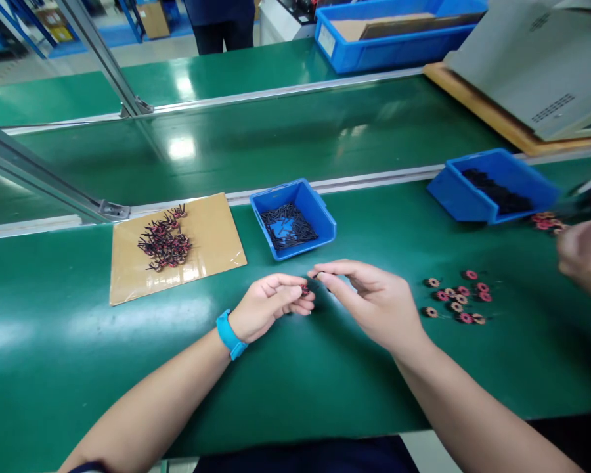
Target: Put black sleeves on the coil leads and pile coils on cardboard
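My left hand (270, 302), with a blue band on its wrist, pinches a small red-and-black ring coil (304, 290) between thumb and fingers. Just right of it, my right hand (374, 295) has thumb and forefinger closed on a short black sleeve (317, 276), close to the coil; whether the two touch I cannot tell. Behind the hands stands a blue bin (328, 228) holding many short black sleeves (300, 226). To the right, several red and tan ring coils (457, 297) with thin wire ends lie loose on the green table (295, 394).
On the left, a cardboard sheet (211, 243) carries a heap of coils with black sleeves (165, 243). Another blue bin (453, 190) with black pieces stands at right, near a co-worker's hand (588, 256). A metal rail (374, 180) runs behind, with a grey cabinet (532, 72) beyond.
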The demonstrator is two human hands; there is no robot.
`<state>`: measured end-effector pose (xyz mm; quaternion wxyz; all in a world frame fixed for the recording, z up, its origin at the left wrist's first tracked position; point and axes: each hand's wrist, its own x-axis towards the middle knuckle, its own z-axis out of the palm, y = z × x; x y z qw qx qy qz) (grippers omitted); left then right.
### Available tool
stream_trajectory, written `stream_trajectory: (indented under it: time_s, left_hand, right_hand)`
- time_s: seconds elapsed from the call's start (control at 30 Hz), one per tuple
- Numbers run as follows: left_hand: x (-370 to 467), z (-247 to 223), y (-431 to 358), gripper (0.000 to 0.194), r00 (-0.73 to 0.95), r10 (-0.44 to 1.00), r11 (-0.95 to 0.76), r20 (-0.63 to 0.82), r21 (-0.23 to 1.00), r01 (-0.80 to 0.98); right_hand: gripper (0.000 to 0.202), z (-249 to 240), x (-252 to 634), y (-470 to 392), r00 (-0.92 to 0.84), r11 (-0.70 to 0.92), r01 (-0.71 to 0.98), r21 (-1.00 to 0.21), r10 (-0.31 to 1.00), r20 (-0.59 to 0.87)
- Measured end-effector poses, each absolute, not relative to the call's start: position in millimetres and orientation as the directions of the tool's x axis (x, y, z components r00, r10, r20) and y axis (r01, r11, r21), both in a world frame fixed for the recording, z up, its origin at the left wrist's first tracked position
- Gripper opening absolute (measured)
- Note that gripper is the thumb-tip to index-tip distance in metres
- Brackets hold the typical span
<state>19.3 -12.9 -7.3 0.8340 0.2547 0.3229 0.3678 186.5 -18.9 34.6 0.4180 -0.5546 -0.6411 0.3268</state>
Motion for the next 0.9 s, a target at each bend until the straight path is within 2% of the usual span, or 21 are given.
stream_trajectory:
  time_s: [0.2, 0.3, 0.37, 0.47, 0.57, 0.67, 0.77, 0.9]
  left_hand:
    - [19.6, -5.3, -12.1, 0.031, 0.516, 0.778, 0.600, -0.358, 0.666, -0.443]
    - [20.0, -5.1, -12.0, 0.032, 0.512, 0.778, 0.604, -0.364, 0.659, -0.448]
    - [20.2, -5.3, -12.4, 0.034, 0.510, 0.779, 0.603, -0.366, 0.660, -0.448]
    - [20.4, -4.3, -13.7, 0.035, 0.487, 0.792, 0.587, -0.369, 0.680, -0.440]
    - [19.8, 0.6, -15.6, 0.031, 0.472, 0.806, 0.558, -0.356, 0.723, -0.408]
    - [13.9, 8.4, -18.2, 0.029, 0.425, 0.849, 0.482, -0.315, 0.790, -0.378]
    - [-4.9, 12.4, -22.2, 0.028, 0.247, 0.928, 0.345, -0.279, 0.893, -0.288]
    - [-50.2, 1.3, -30.3, 0.026, -0.134, 0.977, 0.171, -0.164, 0.984, 0.047]
  right_hand:
    - [0.020, 38.3, 198.9, -12.6, -0.252, 0.235, 0.442, -0.865, 0.959, 0.132]
    - [0.024, 43.7, 211.1, -1.9, -0.257, 0.278, 0.529, -0.802, 0.953, 0.160]
    - [0.023, 47.9, 216.7, 11.7, -0.233, 0.334, 0.625, -0.706, 0.942, 0.240]
    - [0.021, 52.7, 216.3, 41.6, -0.312, 0.442, 0.770, -0.460, 0.890, 0.332]
    - [0.022, 54.9, 204.8, 73.2, -0.554, 0.579, 0.797, -0.175, 0.815, 0.173]
    - [0.019, 56.6, 187.5, 94.3, -0.676, 0.678, 0.735, 0.007, 0.735, -0.056]
    - [0.018, 57.7, 172.1, 102.6, -0.692, 0.714, 0.692, 0.107, 0.698, -0.186]
    - [0.020, 54.0, 159.4, 105.2, -0.677, 0.732, 0.664, 0.153, 0.675, -0.293]
